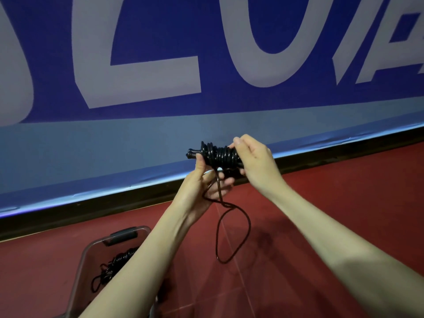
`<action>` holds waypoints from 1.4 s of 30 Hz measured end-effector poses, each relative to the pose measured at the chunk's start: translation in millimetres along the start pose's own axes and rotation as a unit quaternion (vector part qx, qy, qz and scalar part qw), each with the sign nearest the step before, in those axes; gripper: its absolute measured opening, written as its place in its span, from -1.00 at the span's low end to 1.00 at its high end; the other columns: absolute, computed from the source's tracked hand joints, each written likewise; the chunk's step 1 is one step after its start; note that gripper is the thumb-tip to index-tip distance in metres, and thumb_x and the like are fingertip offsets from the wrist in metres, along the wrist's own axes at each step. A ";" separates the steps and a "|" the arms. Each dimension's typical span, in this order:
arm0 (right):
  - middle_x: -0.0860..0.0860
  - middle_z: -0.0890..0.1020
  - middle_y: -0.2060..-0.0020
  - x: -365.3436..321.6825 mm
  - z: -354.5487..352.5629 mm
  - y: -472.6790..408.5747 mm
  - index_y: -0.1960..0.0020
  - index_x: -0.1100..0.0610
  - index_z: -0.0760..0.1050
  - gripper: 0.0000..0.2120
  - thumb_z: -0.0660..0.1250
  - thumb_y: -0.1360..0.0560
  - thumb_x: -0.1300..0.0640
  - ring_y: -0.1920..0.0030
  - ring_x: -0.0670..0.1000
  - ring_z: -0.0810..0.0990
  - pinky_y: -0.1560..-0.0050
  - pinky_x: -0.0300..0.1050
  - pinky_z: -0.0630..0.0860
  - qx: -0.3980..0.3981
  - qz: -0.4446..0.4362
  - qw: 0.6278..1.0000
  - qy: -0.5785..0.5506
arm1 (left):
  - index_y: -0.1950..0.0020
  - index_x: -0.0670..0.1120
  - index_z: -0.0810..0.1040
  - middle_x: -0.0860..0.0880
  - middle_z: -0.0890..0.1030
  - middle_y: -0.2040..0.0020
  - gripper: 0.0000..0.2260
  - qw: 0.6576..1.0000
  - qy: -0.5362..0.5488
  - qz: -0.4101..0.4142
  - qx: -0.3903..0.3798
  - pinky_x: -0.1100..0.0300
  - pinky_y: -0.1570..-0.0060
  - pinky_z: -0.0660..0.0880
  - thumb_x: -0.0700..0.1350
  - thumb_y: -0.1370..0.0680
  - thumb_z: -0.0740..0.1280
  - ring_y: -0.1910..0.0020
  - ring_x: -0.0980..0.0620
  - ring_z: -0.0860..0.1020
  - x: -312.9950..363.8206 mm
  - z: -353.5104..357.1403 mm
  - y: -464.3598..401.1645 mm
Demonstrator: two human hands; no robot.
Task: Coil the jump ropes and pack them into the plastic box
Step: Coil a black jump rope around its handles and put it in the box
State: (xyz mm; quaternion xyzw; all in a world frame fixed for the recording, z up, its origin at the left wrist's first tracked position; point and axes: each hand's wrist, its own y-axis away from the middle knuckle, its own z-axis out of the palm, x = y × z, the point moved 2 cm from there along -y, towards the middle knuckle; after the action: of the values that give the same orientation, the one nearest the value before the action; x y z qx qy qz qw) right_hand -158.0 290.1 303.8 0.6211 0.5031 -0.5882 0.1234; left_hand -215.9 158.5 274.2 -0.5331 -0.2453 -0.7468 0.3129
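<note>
A black jump rope (218, 156) is wound in tight turns around its handles, held up in front of the wall. My left hand (204, 180) grips the handle end from below. My right hand (254, 161) holds the other end of the bundle, fingers curled over the coils. A loose loop of the same rope (234, 235) hangs down from between my hands. At the lower left stands the clear plastic box (91, 249), partly hidden by my left forearm. Another coiled black jump rope (112, 267) lies inside it.
A blue wall banner with large pale letters (137, 76) fills the upper half, ending in a black skirting strip (91, 207). Below it runs a red floor (321, 203). The box has a dark latch (124, 235) on its far rim.
</note>
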 end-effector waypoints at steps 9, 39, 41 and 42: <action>0.09 0.42 0.57 6.6 -6.9 6.4 0.22 0.30 0.50 -0.53 0.07 -0.61 -0.02 0.50 0.14 0.39 0.38 0.04 0.35 0.092 -0.126 0.972 0.175 | 0.20 -0.10 0.43 0.02 0.17 0.49 -0.47 0.968 -0.225 -0.104 -0.051 0.34 0.57 0.04 0.22 -0.65 -0.11 0.57 0.12 0.08 8.3 5.7 9.5; -0.04 0.22 0.57 5.8 -27.3 1.4 0.36 0.16 0.28 -0.66 0.21 -0.59 0.22 0.58 -0.07 0.16 0.47 -0.24 0.04 -0.063 0.186 0.951 -0.237 | 0.35 -0.02 0.27 0.12 0.23 0.53 -0.63 0.986 -0.152 0.064 -0.004 0.36 0.54 0.12 0.06 -0.64 0.18 0.56 0.18 0.15 4.2 25.3 8.9; -0.06 0.16 0.56 8.2 -27.7 -0.6 0.41 0.07 0.17 -0.58 0.20 -0.57 0.25 0.57 -0.07 0.11 0.43 -0.19 0.01 0.005 0.209 0.941 -0.264 | 0.31 -0.04 0.28 0.10 0.19 0.50 -0.68 0.990 -0.134 0.046 0.016 0.33 0.55 0.09 -0.06 -0.64 0.17 0.56 0.16 0.12 -1.3 32.9 4.0; -0.06 0.14 0.57 7.9 -28.0 -1.2 0.42 0.05 0.13 -0.57 0.19 -0.55 0.28 0.58 -0.07 0.09 0.44 -0.21 -0.01 0.032 0.215 0.938 -0.268 | 0.29 -0.05 0.31 0.09 0.19 0.50 -0.69 0.989 -0.137 0.041 0.023 0.32 0.55 0.10 -0.09 -0.66 0.12 0.56 0.15 0.13 -3.0 36.1 3.6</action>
State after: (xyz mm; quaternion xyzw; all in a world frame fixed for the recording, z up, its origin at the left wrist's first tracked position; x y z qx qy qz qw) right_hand -143.5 315.3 305.4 0.5370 0.2866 -0.7085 0.3571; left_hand -189.3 181.9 282.7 -0.6329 -0.2804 -0.6475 0.3188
